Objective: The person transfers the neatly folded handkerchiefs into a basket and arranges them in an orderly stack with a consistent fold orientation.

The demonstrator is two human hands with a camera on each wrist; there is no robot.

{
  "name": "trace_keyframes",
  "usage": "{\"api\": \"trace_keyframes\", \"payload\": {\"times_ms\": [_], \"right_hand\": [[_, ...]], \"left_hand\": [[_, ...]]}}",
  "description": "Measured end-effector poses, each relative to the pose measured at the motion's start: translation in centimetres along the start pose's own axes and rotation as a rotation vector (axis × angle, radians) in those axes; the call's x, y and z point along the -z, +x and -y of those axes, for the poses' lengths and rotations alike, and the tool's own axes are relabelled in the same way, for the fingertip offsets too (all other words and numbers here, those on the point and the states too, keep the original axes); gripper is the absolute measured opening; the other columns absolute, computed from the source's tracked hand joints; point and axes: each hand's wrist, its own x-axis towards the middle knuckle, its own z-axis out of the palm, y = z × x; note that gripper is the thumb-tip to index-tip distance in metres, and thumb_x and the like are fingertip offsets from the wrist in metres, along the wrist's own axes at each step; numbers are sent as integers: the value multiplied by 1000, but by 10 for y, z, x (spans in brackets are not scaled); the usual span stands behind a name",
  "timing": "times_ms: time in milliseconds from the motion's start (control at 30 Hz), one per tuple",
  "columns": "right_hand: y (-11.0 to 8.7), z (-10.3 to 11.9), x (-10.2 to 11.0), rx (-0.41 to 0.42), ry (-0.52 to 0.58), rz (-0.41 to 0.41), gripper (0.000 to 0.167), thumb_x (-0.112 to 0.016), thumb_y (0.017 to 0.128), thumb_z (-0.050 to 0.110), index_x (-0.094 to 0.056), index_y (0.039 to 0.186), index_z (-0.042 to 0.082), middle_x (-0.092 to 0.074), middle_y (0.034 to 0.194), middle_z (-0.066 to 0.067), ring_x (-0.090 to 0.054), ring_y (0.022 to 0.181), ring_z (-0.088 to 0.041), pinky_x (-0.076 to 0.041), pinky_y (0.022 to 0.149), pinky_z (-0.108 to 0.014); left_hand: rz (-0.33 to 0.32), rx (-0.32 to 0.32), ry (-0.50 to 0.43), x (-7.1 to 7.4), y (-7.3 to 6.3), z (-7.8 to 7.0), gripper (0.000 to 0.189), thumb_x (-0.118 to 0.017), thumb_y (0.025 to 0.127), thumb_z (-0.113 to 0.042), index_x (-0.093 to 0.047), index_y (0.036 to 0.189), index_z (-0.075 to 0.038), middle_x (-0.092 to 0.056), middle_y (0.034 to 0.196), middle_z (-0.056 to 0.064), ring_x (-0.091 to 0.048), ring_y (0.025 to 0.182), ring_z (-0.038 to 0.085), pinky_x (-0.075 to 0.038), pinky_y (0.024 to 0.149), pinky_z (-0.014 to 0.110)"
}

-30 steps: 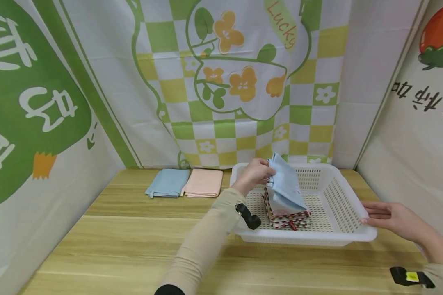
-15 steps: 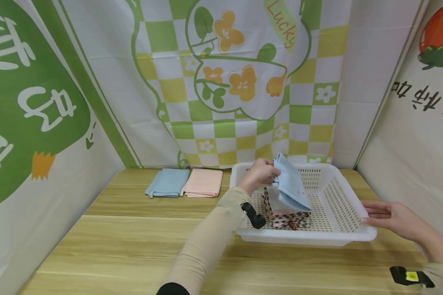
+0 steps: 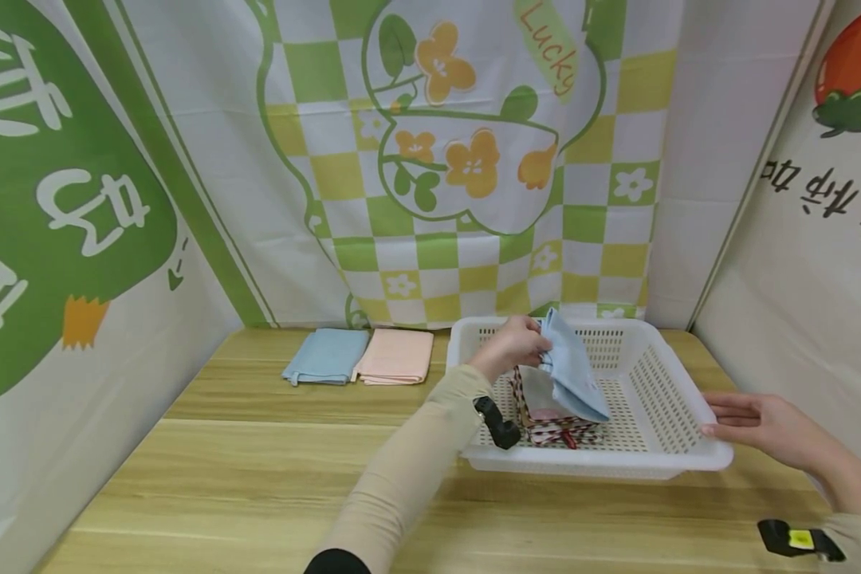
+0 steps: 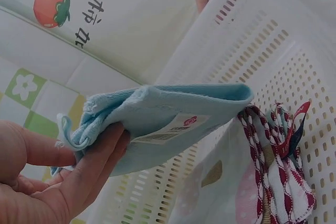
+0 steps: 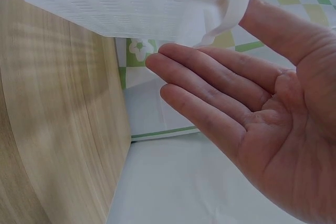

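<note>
My left hand [image 3: 516,344] pinches one end of a folded light blue towel [image 3: 572,367] inside the white plastic basket [image 3: 610,461]. The towel hangs tilted, its far end lowest, over folded cloths with red-and-white checked edging [image 3: 545,430]. In the left wrist view, a white label [image 4: 170,129] shows on the blue towel [image 4: 152,156], and the trimmed cloths [image 4: 275,177] lie below it to the right. At the basket's right end, my right hand [image 3: 771,426] touches the rim with its thumb. Its fingers are straight in the right wrist view, palm [image 5: 268,145] showing.
A folded blue towel [image 3: 328,355] and a folded pink towel [image 3: 396,355] lie side by side at the back of the wooden table [image 3: 258,478], left of the basket. Printed fabric walls [image 3: 488,199] enclose the back and both sides.
My left hand has moved a little to the right with the light blue towel, which now sits slightly lower at its far end. My right hand stays at the basket rim.
</note>
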Motion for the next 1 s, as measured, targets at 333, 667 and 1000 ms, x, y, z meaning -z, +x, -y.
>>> {"api": "trace_keyframes", "payload": {"times_ms": [333, 667, 1000], "right_hand": [[-1, 0, 0, 8, 13, -1, 62, -64, 91, 24, -42, 132, -16, -59, 119, -31, -55, 88, 15, -52, 71, -18], [0, -2, -1, -10, -3, 2, 64, -64, 91, 27, -42, 133, -15, -59, 120, -30, -55, 87, 16, -53, 71, -19], [0, 0, -1, -1, -24, -17, 61, -66, 90, 23, -43, 131, -17, -60, 118, -30, -54, 86, 15, -52, 70, -18]], "left_hand": [[19, 16, -47, -3, 3, 3, 15, -55, 89, 9, -45, 88, -1, -48, 71, 5, -49, 56, 13, -46, 49, 22], [74, 36, -9, 1, -1, 3, 20, -56, 89, 8, -45, 78, -4, -50, 72, 6, -52, 58, 15, -48, 51, 24], [64, 68, 128, 7, 1, 7, 19, -58, 88, 5, -46, 78, -4, -51, 76, 7, -56, 61, 18, -53, 57, 28]]}}
